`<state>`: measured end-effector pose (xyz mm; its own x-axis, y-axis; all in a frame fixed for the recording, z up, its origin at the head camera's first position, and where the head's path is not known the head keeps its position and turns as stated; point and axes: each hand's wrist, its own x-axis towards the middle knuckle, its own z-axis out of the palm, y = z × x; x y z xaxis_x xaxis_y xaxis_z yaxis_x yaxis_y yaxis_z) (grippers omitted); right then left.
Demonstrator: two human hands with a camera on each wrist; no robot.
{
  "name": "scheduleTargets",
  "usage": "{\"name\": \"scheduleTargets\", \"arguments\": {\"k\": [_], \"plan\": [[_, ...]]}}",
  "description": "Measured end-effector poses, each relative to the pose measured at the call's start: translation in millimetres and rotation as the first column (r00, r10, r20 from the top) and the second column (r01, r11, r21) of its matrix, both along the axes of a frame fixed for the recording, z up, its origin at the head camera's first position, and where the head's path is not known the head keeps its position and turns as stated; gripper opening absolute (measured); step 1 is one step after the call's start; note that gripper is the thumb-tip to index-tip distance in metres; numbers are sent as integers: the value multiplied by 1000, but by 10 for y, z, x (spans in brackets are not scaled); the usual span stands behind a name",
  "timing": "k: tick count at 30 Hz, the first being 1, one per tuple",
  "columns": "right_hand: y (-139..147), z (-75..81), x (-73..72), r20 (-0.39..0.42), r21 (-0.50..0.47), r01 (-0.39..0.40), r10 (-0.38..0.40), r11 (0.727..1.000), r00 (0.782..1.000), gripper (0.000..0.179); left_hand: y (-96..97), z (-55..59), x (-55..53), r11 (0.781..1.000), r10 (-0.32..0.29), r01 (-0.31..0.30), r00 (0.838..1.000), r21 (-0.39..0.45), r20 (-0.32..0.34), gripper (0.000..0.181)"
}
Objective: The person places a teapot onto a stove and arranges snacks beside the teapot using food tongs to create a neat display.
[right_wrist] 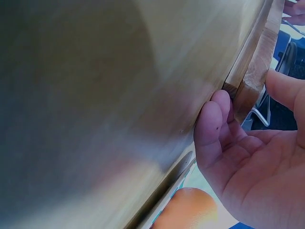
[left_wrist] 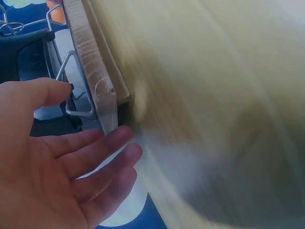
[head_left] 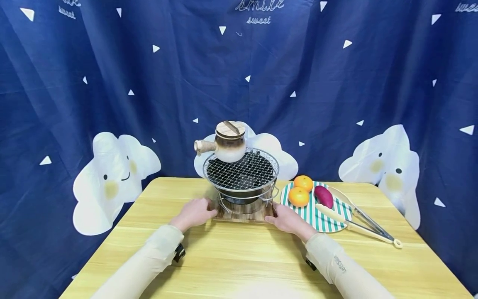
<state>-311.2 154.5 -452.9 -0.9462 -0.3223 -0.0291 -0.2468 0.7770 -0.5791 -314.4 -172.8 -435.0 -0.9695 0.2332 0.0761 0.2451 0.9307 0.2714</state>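
A small round tabletop grill (head_left: 242, 174) with a black mesh top stands on a wooden base board (head_left: 244, 215). On the back left of its mesh sits a ceramic side-handled pot (head_left: 229, 149) with a wooden lid. My left hand (head_left: 196, 214) is at the board's left end; its fingers (left_wrist: 102, 148) are loosely extended beside the corner, and the thumb is over a wire leg. At the other end, my right hand (head_left: 287, 218) grips the board, with thumb (right_wrist: 283, 88) against its upper edge and fingers curled at its lower side.
Right of the grill lies a green-and-white striped round mat (head_left: 313, 216). It bears two oranges (head_left: 299, 197), a purple sweet potato (head_left: 323, 196) and tongs (head_left: 373, 226) whose handle end reaches onto the wooden table (head_left: 239, 253). A dark blue curtain (head_left: 261, 83) hangs behind.
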Motion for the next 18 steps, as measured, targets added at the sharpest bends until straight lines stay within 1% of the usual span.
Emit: {"name": "scheduleTargets", "arguments": {"k": [2,5,9,15,18], "plan": [[-9,5,3,4,1,2,-3,1000,1000,70,13,-6,8,1000,-8,8,1000,-7,3,26],[-13,20,11,10,1,3,-3,1000,1000,71,38,-13,10,1000,-10,10,1000,-16,10,31],[-11,31,14,12,0,2,-2,1000,1000,71,58,-28,-8,1000,6,-6,1000,-23,12,38],[-9,21,6,4,3,-3,3,1000,1000,71,60,-43,-32,999,29,-29,999,-18,33,36],[-8,16,7,0,5,-5,5,1000,1000,71,55,-50,-38,1000,26,-26,999,-15,39,32]]}}
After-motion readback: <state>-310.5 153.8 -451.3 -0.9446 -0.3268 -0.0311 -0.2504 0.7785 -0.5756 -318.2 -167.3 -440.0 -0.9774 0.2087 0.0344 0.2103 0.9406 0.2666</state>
